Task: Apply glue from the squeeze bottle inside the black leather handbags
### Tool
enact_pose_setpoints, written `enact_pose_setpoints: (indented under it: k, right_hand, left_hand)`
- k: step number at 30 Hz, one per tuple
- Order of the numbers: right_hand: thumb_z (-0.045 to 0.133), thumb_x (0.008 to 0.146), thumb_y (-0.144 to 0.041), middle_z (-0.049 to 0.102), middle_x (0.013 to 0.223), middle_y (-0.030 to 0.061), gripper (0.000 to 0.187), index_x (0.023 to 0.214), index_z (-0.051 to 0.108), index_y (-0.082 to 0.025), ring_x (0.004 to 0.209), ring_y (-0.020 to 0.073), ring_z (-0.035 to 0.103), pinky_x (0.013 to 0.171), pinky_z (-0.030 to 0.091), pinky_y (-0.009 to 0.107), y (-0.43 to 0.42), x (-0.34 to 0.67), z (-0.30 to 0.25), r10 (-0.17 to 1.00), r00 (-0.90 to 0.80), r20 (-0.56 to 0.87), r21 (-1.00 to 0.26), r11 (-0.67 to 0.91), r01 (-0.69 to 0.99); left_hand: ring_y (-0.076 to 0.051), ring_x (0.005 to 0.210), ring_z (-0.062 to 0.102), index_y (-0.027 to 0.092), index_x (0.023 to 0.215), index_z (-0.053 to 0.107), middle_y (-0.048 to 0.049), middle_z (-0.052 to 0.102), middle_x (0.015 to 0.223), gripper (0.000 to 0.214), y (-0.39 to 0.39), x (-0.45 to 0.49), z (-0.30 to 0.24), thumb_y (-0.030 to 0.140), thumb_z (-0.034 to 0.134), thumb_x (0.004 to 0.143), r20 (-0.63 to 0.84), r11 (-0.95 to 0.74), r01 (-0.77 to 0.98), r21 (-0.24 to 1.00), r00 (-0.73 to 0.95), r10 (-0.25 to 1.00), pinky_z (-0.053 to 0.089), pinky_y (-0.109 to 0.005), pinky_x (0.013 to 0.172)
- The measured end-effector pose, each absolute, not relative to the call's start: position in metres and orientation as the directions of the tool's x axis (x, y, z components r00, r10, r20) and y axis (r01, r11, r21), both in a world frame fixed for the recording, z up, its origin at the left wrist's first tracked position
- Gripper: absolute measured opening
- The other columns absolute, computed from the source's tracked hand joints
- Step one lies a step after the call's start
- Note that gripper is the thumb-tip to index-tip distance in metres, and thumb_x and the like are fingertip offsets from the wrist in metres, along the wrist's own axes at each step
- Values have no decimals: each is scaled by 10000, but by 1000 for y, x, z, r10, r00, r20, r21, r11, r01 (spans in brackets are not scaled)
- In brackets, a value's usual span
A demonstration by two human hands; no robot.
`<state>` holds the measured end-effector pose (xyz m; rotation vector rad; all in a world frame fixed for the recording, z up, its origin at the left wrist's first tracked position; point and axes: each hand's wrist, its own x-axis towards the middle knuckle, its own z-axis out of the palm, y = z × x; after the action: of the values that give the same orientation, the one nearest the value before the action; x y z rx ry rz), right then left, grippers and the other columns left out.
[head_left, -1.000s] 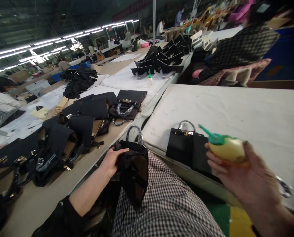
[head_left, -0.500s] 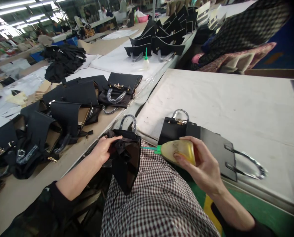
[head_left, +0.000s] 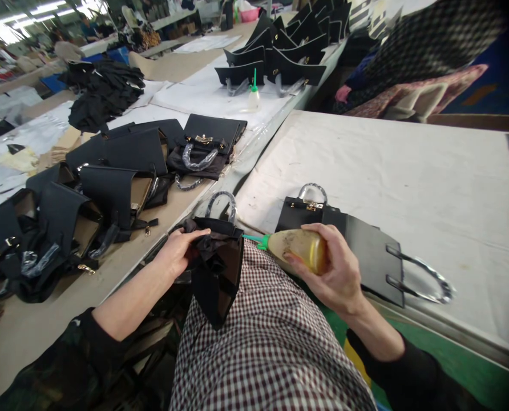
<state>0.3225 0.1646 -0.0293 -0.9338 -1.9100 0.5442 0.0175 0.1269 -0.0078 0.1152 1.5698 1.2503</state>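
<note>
My left hand grips a black handbag at its dark lining, holding it over my checked apron. The bag's plastic-wrapped handle points away from me, and its open side shows brown inside. In my right hand is a glue bottle with yellowish contents, tilted onto its side. Its thin green nozzle reaches the bag's right edge; whether the tip touches I cannot tell. Just beyond the bottle, a black bag piece with a gold clasp lies beside a flat black panel with a wrapped handle.
Several unfinished black bags crowd the left table. Another glue bottle stands upright near rows of black bag parts. A pile of black cloth pieces lies farther left. On the right is a white-covered table.
My right hand has moved left with the glue bottle, bringing the nozzle closer over the bag's edge. My left hand keeps its grip. The whole view has shifted slightly.
</note>
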Motion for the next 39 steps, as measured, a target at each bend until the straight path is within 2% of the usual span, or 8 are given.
enact_pose_setpoints:
  k: [6, 18, 28, 39]
  right_hand:
    - [784, 918, -337, 652, 1088, 89, 438, 1291, 573, -243, 917, 277, 659, 796, 577, 429, 157, 329, -28, 808, -329, 489, -700, 588, 405]
    - [756, 938, -371, 683, 1089, 95, 409, 1273, 559, -242, 906, 272, 696, 775, 593, 394, 138, 332, -45, 812, -432, 392, -721, 563, 403]
    - [784, 908, -410, 654, 1069, 87, 435, 1257, 584, -244, 909, 278, 649, 788, 565, 432, 159, 325, -31, 834, -257, 489, -716, 552, 427]
    - [770, 925, -401, 688, 1077, 96, 393, 1232, 583, -245, 906, 279, 691, 787, 596, 417, 149, 325, -38, 830, -355, 430, -722, 552, 416]
  left_hand:
    - [-184, 589, 746, 151, 833, 700, -50, 811, 755, 245, 126, 16, -11, 11, 860, 710, -651, 453, -479, 752, -431, 625, 646, -281, 587]
    - [-195, 622, 754, 146, 868, 711, -72, 818, 811, 257, 124, 13, -18, 29, 872, 707, -633, 445, -463, 767, -426, 646, 645, -291, 586]
    - [-203, 652, 771, 153, 874, 715, -78, 825, 839, 285, 124, 14, -17, 13, 879, 689, -626, 439, -461, 771, -424, 655, 654, -284, 594]
    - [-195, 584, 757, 117, 857, 707, -77, 814, 770, 294, 124, 14, -16, 7, 894, 659, -627, 421, -489, 764, -410, 663, 655, -285, 558]
